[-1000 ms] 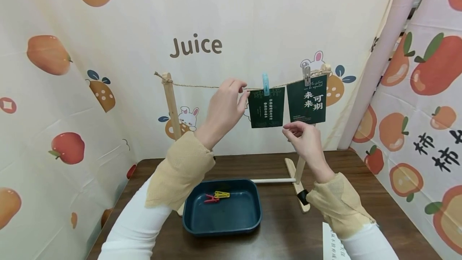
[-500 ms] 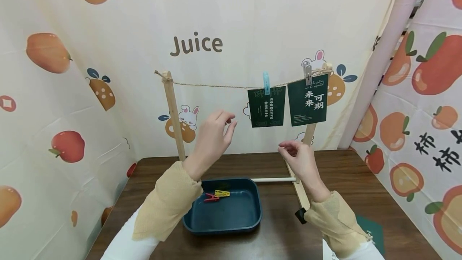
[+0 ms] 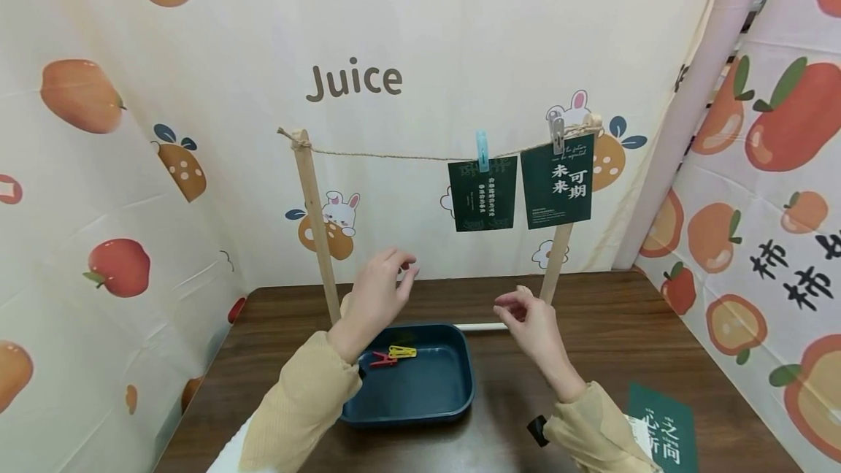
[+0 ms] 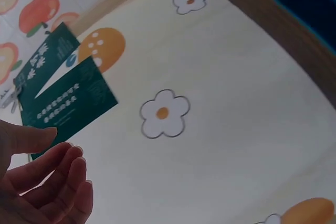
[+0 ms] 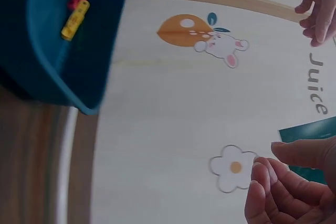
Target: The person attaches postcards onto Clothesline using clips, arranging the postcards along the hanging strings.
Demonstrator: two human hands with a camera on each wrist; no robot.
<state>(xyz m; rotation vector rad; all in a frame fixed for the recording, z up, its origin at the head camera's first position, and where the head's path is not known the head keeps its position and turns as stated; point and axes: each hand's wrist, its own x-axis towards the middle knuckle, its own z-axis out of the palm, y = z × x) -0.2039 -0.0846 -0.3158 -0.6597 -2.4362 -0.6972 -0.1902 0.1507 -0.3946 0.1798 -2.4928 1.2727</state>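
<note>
Two dark green cards hang from a twine line (image 3: 388, 157). A light blue clothespin (image 3: 482, 151) holds the left card (image 3: 482, 199), and a clear grey clothespin (image 3: 558, 133) holds the right card (image 3: 557, 188). My left hand (image 3: 377, 298) hovers above the back left of a blue basin (image 3: 420, 414), fingers loosely bent around nothing. Lower than the hanging cards, my right hand (image 3: 534, 323) is in the air with relaxed fingers and no object. Inside the basin lie a red clothespin (image 3: 383, 359) and a yellow clothespin (image 3: 402, 352).
Wooden posts (image 3: 318, 232) carry the twine, joined low by a white rod (image 3: 482, 327). At the right front of the brown table (image 3: 709, 356) lies another green card (image 3: 673, 425), partly over a white paper. Fruit-printed curtains (image 3: 420, 35) stand behind and at both sides.
Both hands have come away from the hanging cards and moved downward, the left also to the left. The card on the table at right has come into view from behind the right arm.
</note>
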